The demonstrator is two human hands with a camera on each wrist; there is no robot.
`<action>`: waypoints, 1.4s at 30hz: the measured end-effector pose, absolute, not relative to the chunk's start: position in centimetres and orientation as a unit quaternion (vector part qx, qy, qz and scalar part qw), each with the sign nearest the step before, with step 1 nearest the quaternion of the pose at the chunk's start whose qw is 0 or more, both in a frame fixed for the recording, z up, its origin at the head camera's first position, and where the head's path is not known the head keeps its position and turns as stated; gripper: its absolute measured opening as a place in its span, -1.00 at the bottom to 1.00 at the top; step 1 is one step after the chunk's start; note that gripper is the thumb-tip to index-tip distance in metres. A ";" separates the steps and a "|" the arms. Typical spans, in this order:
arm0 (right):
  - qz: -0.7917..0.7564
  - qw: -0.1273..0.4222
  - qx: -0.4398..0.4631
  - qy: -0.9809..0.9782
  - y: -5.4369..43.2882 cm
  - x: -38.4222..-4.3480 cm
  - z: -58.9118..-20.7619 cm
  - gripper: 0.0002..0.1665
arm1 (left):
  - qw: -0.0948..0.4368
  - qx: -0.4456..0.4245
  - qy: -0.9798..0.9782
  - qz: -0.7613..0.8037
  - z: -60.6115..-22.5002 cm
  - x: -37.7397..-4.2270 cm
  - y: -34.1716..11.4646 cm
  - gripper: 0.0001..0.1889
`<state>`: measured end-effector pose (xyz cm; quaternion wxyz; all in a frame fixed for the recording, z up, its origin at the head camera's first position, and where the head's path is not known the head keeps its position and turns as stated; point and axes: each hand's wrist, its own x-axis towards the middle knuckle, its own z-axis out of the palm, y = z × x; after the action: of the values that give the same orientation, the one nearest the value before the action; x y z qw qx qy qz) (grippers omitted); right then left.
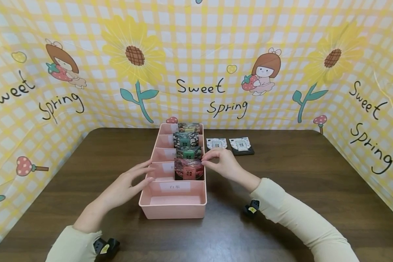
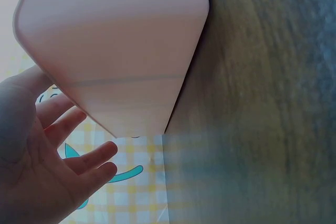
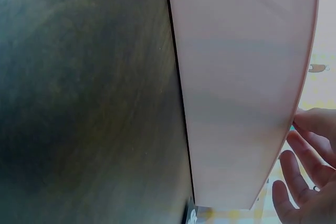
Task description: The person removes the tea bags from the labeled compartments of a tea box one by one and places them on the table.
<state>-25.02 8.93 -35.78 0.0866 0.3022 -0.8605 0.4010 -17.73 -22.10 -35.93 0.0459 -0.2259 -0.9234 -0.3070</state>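
A long pink divided box (image 1: pixel 172 211) stands lengthwise on the table. My left hand (image 1: pixel 122 187) lies along its left side, fingers spread and touching the rim; the left wrist view shows the lower fingers loose beside the wall. At the right rim, my right hand (image 1: pixel 227 165) pinches the top corner of a red tea sachet (image 1: pixel 189 170) between thumb and forefinger. That sachet stands in the second compartment from the front. Behind it are a green tea sachet (image 1: pixel 184 153), a dark green patterned sachet (image 1: pixel 185 139) and a yellow-green sachet (image 1: pixel 189 127), each in its own compartment.
The front compartment has a white paper label (image 1: pixel 175 187) on its divider. Right of the box's far end lie two white-and-black sachets, a left one (image 1: pixel 216 143) and a right one (image 1: pixel 240 145). A yellow checked cloth (image 1: pixel 196 47) surrounds the brown table (image 1: pixel 249 233).
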 end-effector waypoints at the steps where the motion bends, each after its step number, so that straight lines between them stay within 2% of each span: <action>1: 0.405 0.085 0.299 -0.860 8.9 -25.0 -35.8 -0.92 | 0.046 -0.226 -0.924 -0.307 -36.0 -17.7 -22.1 -0.60; 18: 0.460 0.096 0.267 -0.842 9.2 -24.2 -34.4 -0.89 | 0.051 -0.228 -0.923 -0.306 -36.0 -17.7 -22.0 -0.61; 42: 0.494 0.145 0.261 -0.817 11.0 -23.2 -31.3 -0.88 | 0.038 -0.223 -0.924 -0.307 -35.9 -17.8 -22.2 -0.59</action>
<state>-23.23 11.02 -31.32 0.1451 0.2605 -0.8166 0.4942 -17.82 -22.19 -35.92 0.0375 -0.2235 -0.9244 -0.3069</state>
